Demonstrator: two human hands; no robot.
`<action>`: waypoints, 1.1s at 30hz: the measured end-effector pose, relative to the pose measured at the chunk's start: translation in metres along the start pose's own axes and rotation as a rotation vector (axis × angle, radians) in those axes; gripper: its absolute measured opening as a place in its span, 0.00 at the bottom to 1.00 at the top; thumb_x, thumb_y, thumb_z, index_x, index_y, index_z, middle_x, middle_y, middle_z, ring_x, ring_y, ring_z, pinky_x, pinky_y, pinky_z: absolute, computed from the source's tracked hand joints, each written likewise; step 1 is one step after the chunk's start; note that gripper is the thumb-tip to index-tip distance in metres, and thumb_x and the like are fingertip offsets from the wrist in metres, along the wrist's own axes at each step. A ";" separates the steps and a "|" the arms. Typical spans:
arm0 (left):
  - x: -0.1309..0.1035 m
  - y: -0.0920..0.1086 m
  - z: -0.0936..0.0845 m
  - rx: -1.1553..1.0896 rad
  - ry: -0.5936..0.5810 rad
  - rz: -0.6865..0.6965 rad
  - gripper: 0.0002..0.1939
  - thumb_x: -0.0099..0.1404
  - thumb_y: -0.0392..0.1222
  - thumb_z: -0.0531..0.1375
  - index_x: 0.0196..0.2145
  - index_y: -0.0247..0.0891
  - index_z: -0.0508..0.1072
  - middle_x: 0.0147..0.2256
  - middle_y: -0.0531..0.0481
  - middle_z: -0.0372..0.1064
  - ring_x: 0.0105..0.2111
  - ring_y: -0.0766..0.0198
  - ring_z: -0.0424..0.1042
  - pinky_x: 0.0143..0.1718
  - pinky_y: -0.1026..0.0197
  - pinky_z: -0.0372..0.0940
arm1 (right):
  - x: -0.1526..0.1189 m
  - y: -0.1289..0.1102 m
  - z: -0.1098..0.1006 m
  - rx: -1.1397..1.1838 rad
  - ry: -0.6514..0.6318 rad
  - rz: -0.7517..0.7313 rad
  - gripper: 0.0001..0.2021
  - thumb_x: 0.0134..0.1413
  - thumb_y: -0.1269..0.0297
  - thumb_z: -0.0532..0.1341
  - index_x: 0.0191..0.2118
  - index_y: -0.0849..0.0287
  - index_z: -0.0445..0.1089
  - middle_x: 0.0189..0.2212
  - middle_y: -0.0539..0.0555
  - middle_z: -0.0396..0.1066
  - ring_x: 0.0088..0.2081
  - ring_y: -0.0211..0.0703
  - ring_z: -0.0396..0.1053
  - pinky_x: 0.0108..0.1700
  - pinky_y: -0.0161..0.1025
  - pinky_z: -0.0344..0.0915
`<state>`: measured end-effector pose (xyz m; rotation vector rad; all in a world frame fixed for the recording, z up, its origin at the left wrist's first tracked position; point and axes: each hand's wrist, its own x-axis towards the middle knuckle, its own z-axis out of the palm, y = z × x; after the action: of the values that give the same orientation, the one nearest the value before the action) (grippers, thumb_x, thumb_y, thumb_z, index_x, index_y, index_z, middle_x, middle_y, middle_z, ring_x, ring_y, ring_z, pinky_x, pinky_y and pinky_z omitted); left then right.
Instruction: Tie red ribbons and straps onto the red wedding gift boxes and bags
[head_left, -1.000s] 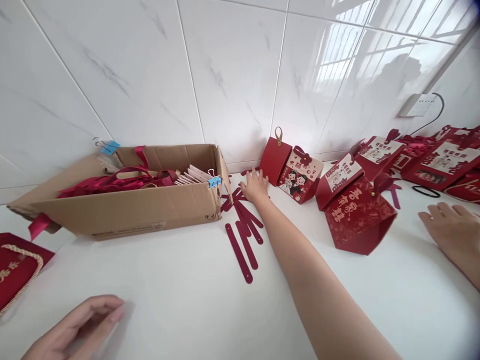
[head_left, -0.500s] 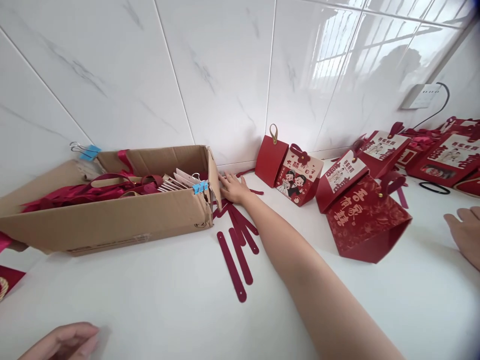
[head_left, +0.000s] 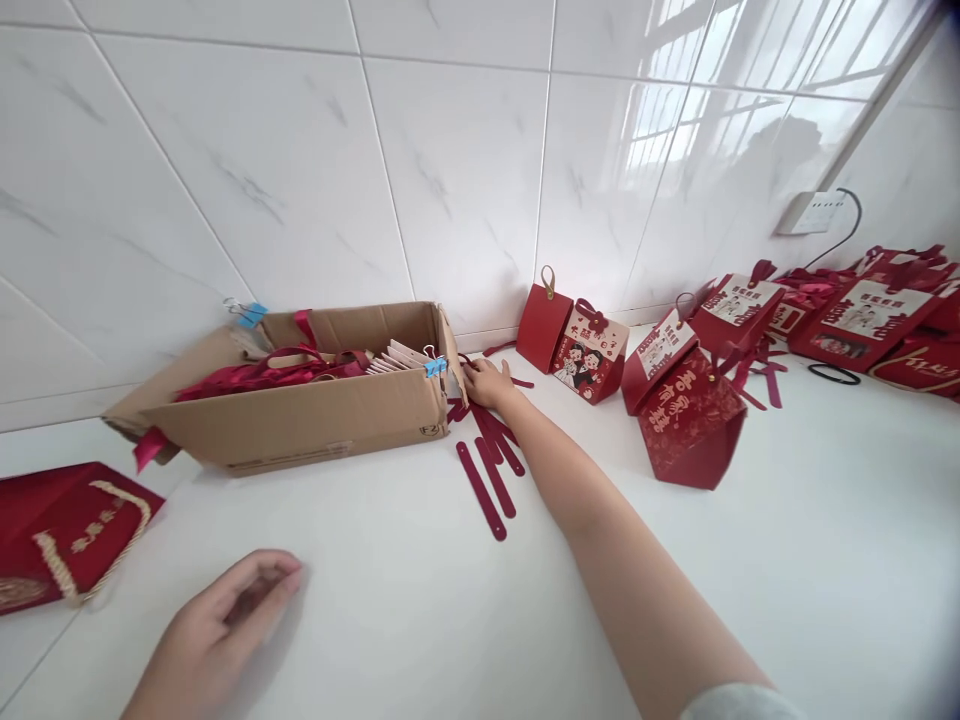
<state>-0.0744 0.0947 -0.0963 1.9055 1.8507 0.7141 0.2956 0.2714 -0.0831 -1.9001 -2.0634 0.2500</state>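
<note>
My right hand [head_left: 486,385] reaches across the counter beside the right end of a cardboard box [head_left: 337,425]. Its fingers look spread over a pile of dark red straps [head_left: 480,490] with small holes at their ends; some fingertips are partly hidden, and no strap shows lifted. My left hand [head_left: 217,635] hovers over the near counter, loosely curled, thumb and index tips together, with nothing visible in it. Inside the box lie red ribbons [head_left: 255,375] and a row of pale cards [head_left: 397,358]. A blue binder clip [head_left: 435,367] grips the box corner.
Red gift boxes with strap handles stand right of the straps, among them a couple-print box [head_left: 589,355] and a patterned box [head_left: 690,425]. More red boxes [head_left: 862,320] and a black ring [head_left: 834,374] are farther right. A red rope-handled bag [head_left: 75,540] lies left.
The view has shifted, bringing the red bag further in. My left hand has come further into view. Another hand at the far right has gone from sight. My right hand stays at the straps.
</note>
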 end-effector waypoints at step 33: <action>-0.017 0.026 -0.008 -0.223 -0.105 0.234 0.09 0.56 0.46 0.54 0.31 0.42 0.70 0.33 0.52 0.72 0.30 0.62 0.69 0.33 0.63 0.61 | -0.142 -0.050 -0.014 0.076 0.440 0.379 0.19 0.59 0.62 0.50 0.54 0.54 0.67 0.62 0.59 0.55 0.63 0.55 0.48 0.59 0.56 0.45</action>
<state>-0.0584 0.0759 -0.0761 1.9883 1.4351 0.8388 0.2627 0.1240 -0.0695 -2.0636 -1.3917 -0.0081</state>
